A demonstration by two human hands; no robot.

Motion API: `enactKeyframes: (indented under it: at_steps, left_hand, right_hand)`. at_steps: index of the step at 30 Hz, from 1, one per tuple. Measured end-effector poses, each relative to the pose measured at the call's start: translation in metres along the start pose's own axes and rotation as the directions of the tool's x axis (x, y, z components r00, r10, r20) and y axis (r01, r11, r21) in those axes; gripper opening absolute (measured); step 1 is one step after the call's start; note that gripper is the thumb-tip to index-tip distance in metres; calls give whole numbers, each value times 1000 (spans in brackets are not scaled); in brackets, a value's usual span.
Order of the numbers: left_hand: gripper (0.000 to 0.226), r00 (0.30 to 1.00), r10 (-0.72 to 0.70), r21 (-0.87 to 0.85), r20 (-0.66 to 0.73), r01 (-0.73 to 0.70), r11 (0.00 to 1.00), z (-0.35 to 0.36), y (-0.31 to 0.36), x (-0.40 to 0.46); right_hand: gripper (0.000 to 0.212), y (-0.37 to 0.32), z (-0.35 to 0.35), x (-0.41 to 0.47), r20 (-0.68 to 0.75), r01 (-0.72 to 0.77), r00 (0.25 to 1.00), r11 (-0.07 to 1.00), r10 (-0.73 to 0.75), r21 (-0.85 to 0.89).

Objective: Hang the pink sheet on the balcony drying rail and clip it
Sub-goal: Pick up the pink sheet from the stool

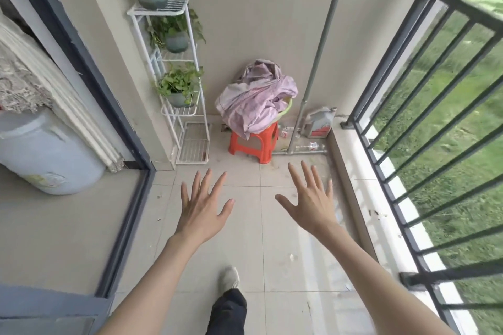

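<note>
So from where I'm watching, both hands are out in front, palms down, holding nothing. My left hand [204,205] has its fingers spread and straight, and my right hand [309,198] is the same, fingers fanned wide with the thumb pointing inward. Neither touches anything; they're over the pale tiled floor [285,266]. The pink sheet [254,98] is well ahead of the hands, bunched up in a crumpled heap in a green basin [286,109] that I can only see a sliver of, and that sits on a little red plastic stool [253,143] against the far wall. Just left of the stool is a white wire plant stand [177,84] with three potted green plants on its shelves. Right of the stool a grey pipe [318,57] runs up the wall, and near its foot is a grey jug [319,122] with a red label, plus a clear bottle [310,147] lying on the floor. Along the right side is the dark metal balcony railing [424,106] with grass beyond it. On the left is a dark door frame [89,68], with a pale blue barrel [46,155] inside. One white shoe [230,277] and a dark trouser leg show at the bottom.
</note>
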State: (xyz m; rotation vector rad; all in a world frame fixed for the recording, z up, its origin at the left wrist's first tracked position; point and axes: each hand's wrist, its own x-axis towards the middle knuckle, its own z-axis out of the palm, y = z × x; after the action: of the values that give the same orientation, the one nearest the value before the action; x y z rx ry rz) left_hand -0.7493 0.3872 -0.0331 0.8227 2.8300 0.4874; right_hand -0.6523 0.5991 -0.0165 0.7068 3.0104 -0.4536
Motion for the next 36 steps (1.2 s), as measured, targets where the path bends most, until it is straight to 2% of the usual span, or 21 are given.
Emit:
enactKeyframes:
  at_steps: [4, 7, 9, 17, 24, 30, 36]
  left_hand:
    - [62, 999, 50, 9, -18, -50, 999, -19, -21, 95]
    - [76, 997, 73, 15, -20, -73, 997, -31, -32, 162]
    - [76, 997, 83, 16, 2, -83, 996, -35, -34, 198]
    - [80, 987, 76, 8, 139, -78, 997, -19, -52, 332]
    - [86, 988, 88, -4, 129, -88, 996, -14, -39, 484]
    - [85, 977, 80, 9, 199, -84, 996, -17, -22, 588]
    - [78, 940, 70, 19, 335, -81, 997, 9, -24, 661]
  right_hand:
    - [75, -14, -8, 88, -12, -21, 1000, 1000, 22, 12]
    - [73, -23, -16, 148, -45, -31, 998, 999, 33, 31]
    - [72, -24, -21, 181, -46, -50, 998, 999, 51, 21]
    - [73, -13, -10, 315, 41, -104, 994, 994, 102, 43]
    - [73, 11, -10, 465, 29, -71, 997, 996, 69, 61]
    - [73, 36, -24, 577, 55, -95, 994, 992, 91, 79]
    - [72, 57, -12, 642, 138, -173, 978, 976, 155, 130]
